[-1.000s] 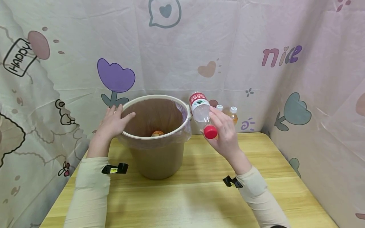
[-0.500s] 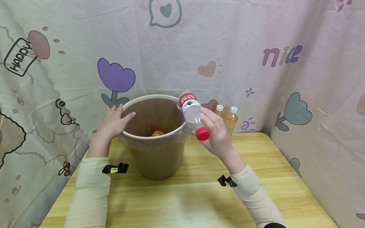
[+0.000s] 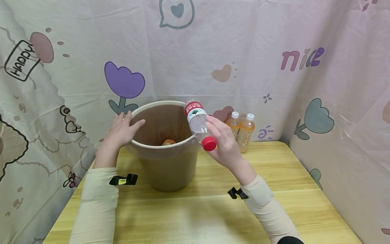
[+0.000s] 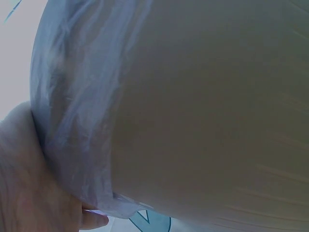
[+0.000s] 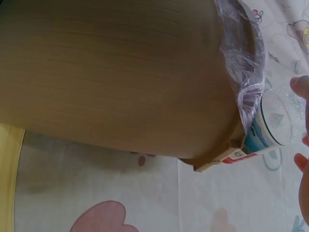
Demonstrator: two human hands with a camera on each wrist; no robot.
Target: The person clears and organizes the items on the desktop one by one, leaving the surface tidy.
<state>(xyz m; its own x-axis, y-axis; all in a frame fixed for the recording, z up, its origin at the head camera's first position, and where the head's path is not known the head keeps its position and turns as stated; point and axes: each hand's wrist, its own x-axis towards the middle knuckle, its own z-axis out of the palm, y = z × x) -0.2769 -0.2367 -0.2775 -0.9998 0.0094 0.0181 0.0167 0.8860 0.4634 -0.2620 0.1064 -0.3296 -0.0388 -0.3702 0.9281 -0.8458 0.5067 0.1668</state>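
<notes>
A brown trash bin [image 3: 170, 169] with a cream rim and a clear plastic liner stands upright on the table. My left hand [image 3: 120, 132] rests on its left rim with fingers straight and thumb over the edge; in the left wrist view the hand [image 4: 34, 179] lies against the liner. My right hand [image 3: 225, 145] grips a clear plastic bottle [image 3: 198, 122] near its neck. The bottle is tilted, red cap toward me, red-and-white label at the bin's right rim. In the right wrist view the bottle [image 5: 275, 123] overlaps the rim. An orange-brown item [image 3: 168, 142] lies inside the bin.
Two bottles of orange drink with white caps, the nearer one [image 3: 245, 134] and another [image 3: 234, 123], stand at the table's back edge, right of the bin. A printed cloth [image 3: 189, 51] hangs behind and beside the wooden table [image 3: 182, 217].
My right hand has moved left with the red-capped bottle, from beside the bin to over its right rim. The drink bottles behind have come into fuller view. My left hand stays put.
</notes>
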